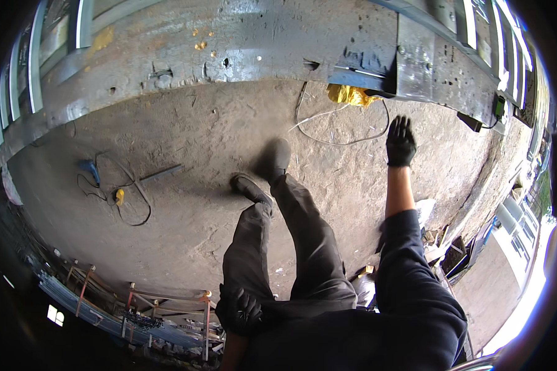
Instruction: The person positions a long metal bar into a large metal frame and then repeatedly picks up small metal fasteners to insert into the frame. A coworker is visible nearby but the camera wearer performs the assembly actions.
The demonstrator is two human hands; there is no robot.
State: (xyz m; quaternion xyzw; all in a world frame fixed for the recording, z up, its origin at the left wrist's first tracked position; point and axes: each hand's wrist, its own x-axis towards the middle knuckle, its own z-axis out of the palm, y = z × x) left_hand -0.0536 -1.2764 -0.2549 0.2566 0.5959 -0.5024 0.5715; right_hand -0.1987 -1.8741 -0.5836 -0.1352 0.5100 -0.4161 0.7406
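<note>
My right hand (401,142), in a black glove, is stretched forward over the floor, close to the near edge of a long metal bench (254,43). Its fingers are extended, slightly apart, and hold nothing. A crumpled yellow piece of plastic or cloth (351,94) hangs by the bench edge to the left of that hand, with a pale cable (334,143) looped on the floor below it. By my waist is my left hand (238,309), also in a black glove. Its dark fingers blend into the trousers, so their grip is unclear.
On the floor to the left lie a blue tool (90,168) with a dark cord, a small yellow item (119,196) and a metal bar (161,173). A rack with long metal stock (93,312) stands at lower left. Assorted scrap (449,247) lies on the right.
</note>
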